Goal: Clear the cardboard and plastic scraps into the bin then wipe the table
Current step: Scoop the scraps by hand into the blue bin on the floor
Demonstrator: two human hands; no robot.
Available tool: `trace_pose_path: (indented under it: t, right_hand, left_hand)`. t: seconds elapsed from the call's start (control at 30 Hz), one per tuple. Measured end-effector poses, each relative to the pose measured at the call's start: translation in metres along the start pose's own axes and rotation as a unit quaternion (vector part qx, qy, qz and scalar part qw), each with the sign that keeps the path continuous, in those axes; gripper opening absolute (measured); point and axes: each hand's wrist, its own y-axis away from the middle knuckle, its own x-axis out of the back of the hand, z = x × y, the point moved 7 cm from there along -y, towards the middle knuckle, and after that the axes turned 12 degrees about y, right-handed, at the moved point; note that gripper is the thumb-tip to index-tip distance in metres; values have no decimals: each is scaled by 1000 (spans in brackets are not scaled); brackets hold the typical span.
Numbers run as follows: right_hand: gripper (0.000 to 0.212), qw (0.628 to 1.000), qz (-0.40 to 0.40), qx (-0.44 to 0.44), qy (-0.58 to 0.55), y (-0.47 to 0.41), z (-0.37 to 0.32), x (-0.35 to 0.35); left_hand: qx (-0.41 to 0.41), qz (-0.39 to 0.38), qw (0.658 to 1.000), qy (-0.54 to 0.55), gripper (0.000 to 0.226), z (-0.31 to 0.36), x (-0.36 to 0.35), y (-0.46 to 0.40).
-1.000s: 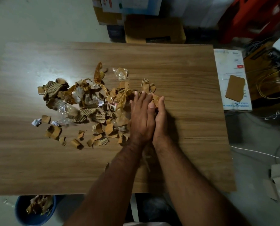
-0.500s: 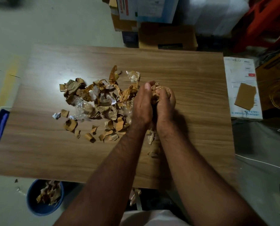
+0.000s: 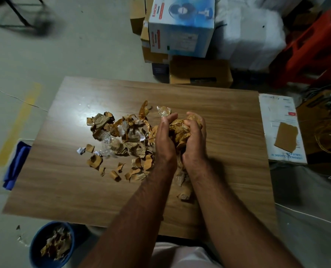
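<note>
A heap of torn cardboard and clear plastic scraps [image 3: 122,136] lies on the wooden table [image 3: 228,122], left of centre. My left hand [image 3: 163,138] and my right hand [image 3: 194,136] are cupped together just above the table, fingers curled round a bundle of brown scraps [image 3: 180,130] held between them. A few pieces hang or lie below my wrists [image 3: 184,182]. The blue bin [image 3: 35,248], partly filled with scraps, stands on the floor under the table's near left corner.
A blue cloth [image 3: 16,163] lies on the floor off the table's left edge. Stacked cardboard boxes [image 3: 180,35] stand behind the table. A white flat box [image 3: 282,130] and loose wires sit to the right. Small scraps lie on the floor beside the bin.
My hands went from lying flat on the table's scraps to cupping a bundle and raising it. The camera has pulled back, so the bin and the cloth show more.
</note>
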Motion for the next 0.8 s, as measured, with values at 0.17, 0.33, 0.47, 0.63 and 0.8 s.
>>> trace_pose_path:
  t: [0.17,0.33,0.47,0.63,0.8]
  right_hand:
    - [31,999,-5,-16,-32,2,-10,-8]
    - [36,999,-30,-15,-32,6,-4,-25]
    - [38,998,-41,-25,-33,11,6,-44]
    - [41,997,-68,-27,-34,24,11,-74]
    - [45,994,-102,-22,-17,46,17,-112]
  left_hand:
    - [30,28,997,66,55,5,6,1]
    - [63,90,977,182,56,15,9,6]
    - [65,122,962,233,52,27,21,10]
    - [42,163,949,266,52,48,45,15]
    - [12,172,939,297,53,78,76,27]
